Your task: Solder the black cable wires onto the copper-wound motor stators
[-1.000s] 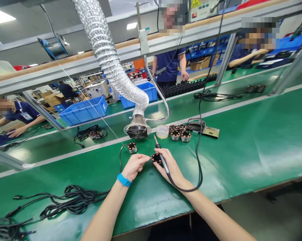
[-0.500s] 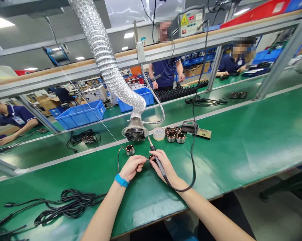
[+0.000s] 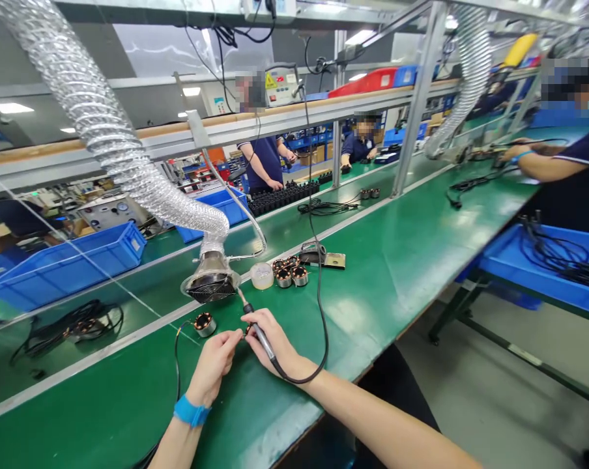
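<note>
My right hand (image 3: 279,352) is wrapped round a soldering iron (image 3: 264,341), its tip pointing up and away toward the fume extractor hood (image 3: 210,286). Under those fingers a small copper-wound motor stator (image 3: 248,330) shows in part; the hand covers most of it. My left hand (image 3: 214,365), with a blue wristband (image 3: 191,412), is pinched closed right beside the stator. What its fingertips hold is too small to make out. Another stator (image 3: 205,324) stands on the green bench just beyond my left hand, with a black cable (image 3: 176,365) running near it.
A round whitish container (image 3: 262,276), several stators (image 3: 291,276) and a metal holder (image 3: 334,260) stand behind my hands. The iron's cord (image 3: 318,306) loops on the right. A silver duct (image 3: 123,156) hangs at left. A co-worker's arm (image 3: 539,163) and a blue tray (image 3: 568,260) are at right.
The view has swung to the right, bringing a co-worker and a blue tray into sight. My hands keep nearly the same pose, with the soldering iron still in the right one.
</note>
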A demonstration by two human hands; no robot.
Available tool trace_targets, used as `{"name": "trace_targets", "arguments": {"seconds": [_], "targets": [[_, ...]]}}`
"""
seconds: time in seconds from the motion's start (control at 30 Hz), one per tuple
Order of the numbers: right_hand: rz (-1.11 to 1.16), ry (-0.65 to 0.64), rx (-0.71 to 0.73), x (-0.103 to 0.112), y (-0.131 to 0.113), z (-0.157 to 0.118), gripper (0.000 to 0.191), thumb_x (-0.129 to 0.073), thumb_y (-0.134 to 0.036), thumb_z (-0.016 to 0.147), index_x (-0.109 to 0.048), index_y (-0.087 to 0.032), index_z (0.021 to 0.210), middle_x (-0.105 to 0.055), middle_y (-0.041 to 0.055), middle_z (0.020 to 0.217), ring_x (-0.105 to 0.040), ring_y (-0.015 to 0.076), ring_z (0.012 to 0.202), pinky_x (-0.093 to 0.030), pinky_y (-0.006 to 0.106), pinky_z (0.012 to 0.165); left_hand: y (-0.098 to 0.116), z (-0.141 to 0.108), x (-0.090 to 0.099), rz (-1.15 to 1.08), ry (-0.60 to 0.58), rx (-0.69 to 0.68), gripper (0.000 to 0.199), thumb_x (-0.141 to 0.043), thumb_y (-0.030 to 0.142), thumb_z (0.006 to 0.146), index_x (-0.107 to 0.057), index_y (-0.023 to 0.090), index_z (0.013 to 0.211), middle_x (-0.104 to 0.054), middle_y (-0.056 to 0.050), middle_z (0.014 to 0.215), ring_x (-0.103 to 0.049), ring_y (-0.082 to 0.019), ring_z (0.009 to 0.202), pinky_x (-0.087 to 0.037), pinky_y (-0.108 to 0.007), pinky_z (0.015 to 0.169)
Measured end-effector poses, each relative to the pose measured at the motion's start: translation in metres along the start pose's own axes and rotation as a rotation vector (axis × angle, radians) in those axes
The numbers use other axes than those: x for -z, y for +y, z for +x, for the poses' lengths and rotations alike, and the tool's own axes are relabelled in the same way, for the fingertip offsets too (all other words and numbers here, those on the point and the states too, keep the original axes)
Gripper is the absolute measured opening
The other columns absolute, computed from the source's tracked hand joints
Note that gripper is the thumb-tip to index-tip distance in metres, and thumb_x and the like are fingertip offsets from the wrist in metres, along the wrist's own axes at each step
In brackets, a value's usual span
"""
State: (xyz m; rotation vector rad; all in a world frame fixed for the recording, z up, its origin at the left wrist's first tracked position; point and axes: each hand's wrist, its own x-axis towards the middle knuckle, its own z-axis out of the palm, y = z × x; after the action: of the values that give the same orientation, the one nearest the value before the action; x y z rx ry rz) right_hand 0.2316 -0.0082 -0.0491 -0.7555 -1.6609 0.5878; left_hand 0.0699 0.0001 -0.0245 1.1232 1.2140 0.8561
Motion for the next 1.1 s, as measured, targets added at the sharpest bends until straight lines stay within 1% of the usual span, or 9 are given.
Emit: {"name": "trace_targets", "arguments": {"seconds": [0.13,0.33,0.43,0.53,0.63,0.77,0.87,1.0,1.1], "targets": [[-0.011,0.021,-0.003,0.0,-0.001,-0.001,0.051,-0.053,-0.002,0.081,-0.05,-0.027,0.126,-0.048,0.0037,0.109,-0.06,0.0109,0.079,-0.056,0.029,0.08,0.002,-0.001,-0.001,-0.057,-0.025,0.019,0.05,-0.075,0.061,0.07,-0.052,0.017,0.077,-0.016,0.013,0.057,-0.009,-0.004,0.048,-0.006,-0.019,0.042],[-0.037,0.021,-0.029,-0.001,-0.001,-0.005,0.052,-0.053,-0.001,0.08,-0.049,-0.025,0.126,-0.048,0.0043,0.108,-0.059,0.0111,0.079,-0.056,0.028,0.08,0.0,-0.001,0.003,-0.099,-0.045,0.049,0.05,-0.078,0.059,0.068,-0.058,0.015,0.081,-0.017,0.012,0.058,-0.01,-0.004,0.048,-0.007,-0.018,0.042],[-0.051,0.009,-0.049,0.001,-0.003,-0.006,0.051,-0.052,-0.002,0.081,-0.049,-0.025,0.127,-0.047,0.0049,0.108,-0.059,0.0115,0.082,-0.055,0.029,0.083,-0.002,-0.001,0.002,-0.053,0.002,0.045,0.047,-0.077,0.057,0.07,-0.061,0.015,0.083,-0.018,0.012,0.056,-0.011,-0.004,0.048,-0.009,-0.019,0.042],[-0.054,-0.001,-0.067,0.002,-0.006,-0.005,0.049,-0.051,-0.004,0.084,-0.049,-0.025,0.127,-0.048,0.0057,0.11,-0.06,0.0123,0.084,-0.056,0.029,0.084,-0.002,-0.002,-0.002,0.009,0.071,0.041,0.05,-0.075,0.059,0.071,-0.064,0.014,0.086,-0.02,0.012,0.054,-0.013,-0.004,0.046,-0.009,-0.019,0.041],[-0.048,0.019,-0.078,0.001,-0.007,-0.005,0.045,-0.049,-0.006,0.087,-0.05,-0.026,0.127,-0.048,0.006,0.111,-0.061,0.0131,0.086,-0.056,0.029,0.084,0.001,-0.003,-0.006,0.048,0.09,0.022,0.051,-0.073,0.061,0.073,-0.064,0.012,0.089,-0.023,0.012,0.051,-0.016,-0.004,0.044,-0.011,-0.02,0.04],[-0.038,-0.013,-0.09,0.002,-0.007,-0.003,0.047,-0.048,-0.006,0.088,-0.049,-0.027,0.13,-0.048,0.007,0.113,-0.062,0.0142,0.09,-0.056,0.032,0.088,0.009,-0.003,-0.004,-0.048,0.051,0.03,0.049,-0.071,0.06,0.075,-0.062,0.013,0.085,-0.021,0.012,0.054,-0.013,-0.004,0.045,-0.008,-0.02,0.041],[-0.122,-0.049,-0.076,0.005,-0.008,0.002,0.048,-0.049,-0.006,0.088,-0.048,-0.027,0.131,-0.049,0.0084,0.117,-0.062,0.017,0.096,-0.056,0.034,0.088,0.014,-0.003,0.002,-0.133,0.002,0.062,0.046,-0.068,0.06,0.079,-0.06,0.014,0.085,-0.022,0.011,0.056,-0.011,-0.004,0.046,-0.005,-0.02,0.042],[-0.236,-0.077,-0.015,0.009,-0.009,0.01,0.05,-0.048,-0.007,0.09,-0.047,-0.028,0.135,-0.05,0.0101,0.121,-0.064,0.0192,0.098,-0.057,0.036,0.088,0.017,-0.004,0.006,-0.063,-0.035,0.034,0.043,-0.07,0.057,0.077,-0.059,0.015,0.078,-0.025,0.01,0.055,-0.014,-0.004,0.045,-0.007,-0.021,0.041],[-0.256,-0.084,0.006,0.009,-0.007,0.012,0.051,-0.048,-0.008,0.091,-0.046,-0.029,0.137,-0.049,0.0104,0.122,-0.065,0.0206,0.102,-0.057,0.037,0.091,0.018,-0.004,0.005,-0.016,-0.041,0.015,0.043,-0.069,0.058,0.077,-0.059,0.016,0.079,-0.026,0.011,0.053,-0.016,-0.004,0.043,-0.008,-0.022,0.04]]}}
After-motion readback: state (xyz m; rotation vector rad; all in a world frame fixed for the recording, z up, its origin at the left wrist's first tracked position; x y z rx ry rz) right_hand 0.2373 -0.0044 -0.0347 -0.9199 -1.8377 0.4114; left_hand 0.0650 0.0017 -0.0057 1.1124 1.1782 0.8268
